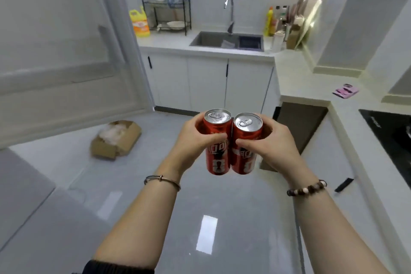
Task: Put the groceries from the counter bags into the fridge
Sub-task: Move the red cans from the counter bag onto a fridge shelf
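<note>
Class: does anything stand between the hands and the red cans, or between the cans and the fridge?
No: the left hand grips the left red can, the right hand the right red can. The fridge is not plainly identifiable, so that path cannot be judged; a cardboard box lies on the floor to the left.

Cardboard box [116,139] on floor; yellow jug [139,22] beside dish rack [166,13] (left of sink [226,40]).

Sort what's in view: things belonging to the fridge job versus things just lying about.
Job: left red can, held in the left hand; right red can, held in the right hand.
Lying about: cardboard box; yellow jug; dish rack; pink item.
</note>
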